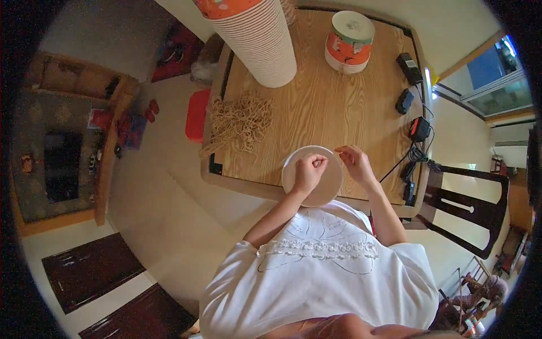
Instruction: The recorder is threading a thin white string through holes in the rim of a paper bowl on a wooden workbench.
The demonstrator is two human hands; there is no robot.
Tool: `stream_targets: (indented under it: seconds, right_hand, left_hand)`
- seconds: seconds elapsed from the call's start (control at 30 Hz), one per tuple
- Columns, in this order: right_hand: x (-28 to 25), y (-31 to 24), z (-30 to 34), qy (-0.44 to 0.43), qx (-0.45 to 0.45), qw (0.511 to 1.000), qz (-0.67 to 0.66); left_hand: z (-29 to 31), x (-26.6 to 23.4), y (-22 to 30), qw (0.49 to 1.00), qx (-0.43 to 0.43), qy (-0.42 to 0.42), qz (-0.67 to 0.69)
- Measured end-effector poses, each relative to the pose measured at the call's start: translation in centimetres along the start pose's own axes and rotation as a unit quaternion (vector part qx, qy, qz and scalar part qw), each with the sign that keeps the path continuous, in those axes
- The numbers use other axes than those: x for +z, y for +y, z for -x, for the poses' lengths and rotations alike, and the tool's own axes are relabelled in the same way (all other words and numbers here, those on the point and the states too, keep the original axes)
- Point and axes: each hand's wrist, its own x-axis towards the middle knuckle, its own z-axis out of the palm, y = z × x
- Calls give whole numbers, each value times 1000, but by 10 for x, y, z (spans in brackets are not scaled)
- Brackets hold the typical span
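Observation:
A round white paper tub (331, 185) sits at the table's near edge, close against my body, its open mouth facing up. Over that mouth is my left hand (307, 174), thumb and fingers pinched together; whatever they hold is too small to make out. My right hand (358, 164) is at the tub's right rim with its fingers bent and the tips together. Anything between those tips is too fine to see. To the left lies a loose, tangled heap of tan twine (241, 121). Some strands trail to the table's left edge.
A tall stack of nested paper tubs (259, 42) leans at the far left of the wooden table (316, 107). Farther back stands an orange-and-white tub (349, 48). Black adapters and cables (418, 130) line the right edge. A dark chair (471, 209) is at right, a red stool (197, 116) at left.

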Motion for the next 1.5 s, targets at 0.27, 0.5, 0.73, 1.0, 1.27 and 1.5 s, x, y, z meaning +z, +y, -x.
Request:
stream_targets:
  seconds: [0.27,0.5,0.73,1.0,1.27,1.5]
  right_hand:
    - [0,-3,-1,-14,-11,999,32]
    - [2,3,-3,-26,-8,999,25]
    - [1,0,-4,-29,3,999,45]
    - [1,-2,-4,-31,-5,999,30]
    - [1,0,-8,-33,-35,999,-2]
    - [1,9,-13,-55,-52,997,36]
  left_hand:
    - [-3,5,-2,1000,8,8,10]
    - [-4,4,6,1000,-3,-3,-10]
    - [-5,5,1,1000,-12,2,-22]
    - [-5,9,2,1000,-14,10,-15]
    - [-6,10,1,1000,-2,4,-22]
    - [-2,-3,26,966,164,53,-192]
